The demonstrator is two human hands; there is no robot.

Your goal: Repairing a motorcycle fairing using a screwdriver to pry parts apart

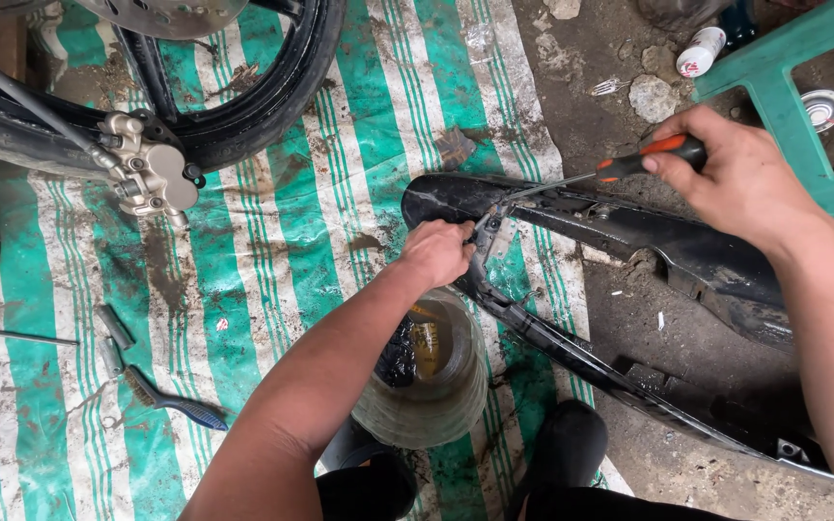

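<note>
A black plastic motorcycle fender lies across the ground and the tarp, forked toward the lower right. My left hand grips its near end beside a small metal bracket. My right hand holds a screwdriver with an orange and black handle. Its thin metal shaft points left, and the tip meets the fender near the bracket.
A motorcycle wheel and a silver brake caliper stand at the upper left on a green and white striped tarp. A wire brush and small metal parts lie at the left. A round container sits under my left forearm. A green stool stands upper right.
</note>
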